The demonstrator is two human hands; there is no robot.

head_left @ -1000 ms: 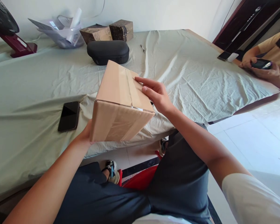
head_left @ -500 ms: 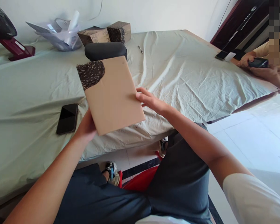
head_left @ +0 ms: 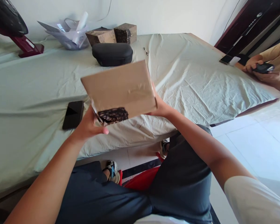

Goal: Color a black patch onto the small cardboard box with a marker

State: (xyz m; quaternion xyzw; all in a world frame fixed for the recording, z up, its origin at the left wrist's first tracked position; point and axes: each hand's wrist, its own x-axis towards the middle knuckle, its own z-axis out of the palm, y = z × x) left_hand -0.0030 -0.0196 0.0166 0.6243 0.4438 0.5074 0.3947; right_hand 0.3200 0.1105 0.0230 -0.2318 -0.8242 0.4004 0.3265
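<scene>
A brown cardboard box (head_left: 119, 87) is held up in the air over the near edge of the table (head_left: 37, 87), which is covered with a pale green sheet. The box's wide face is turned toward me, with clear tape across it and a black scribbled patch near its lower edge. My left hand (head_left: 90, 126) grips the box's lower left corner, thumb on the front. My right hand (head_left: 161, 107) holds the right end, mostly hidden behind the box.
A black phone (head_left: 73, 114) lies on the sheet left of the box. Behind are a black case (head_left: 112, 54), two patterned boxes (head_left: 112, 35), a bin of papers (head_left: 70, 34) and a fan base (head_left: 25, 46). Another person's hands (head_left: 266, 73) hold a device at far right.
The box has been turned over in my hands: first its taped seam faced up, then a plain face with the black patch at top, now the patch sits at the bottom.
</scene>
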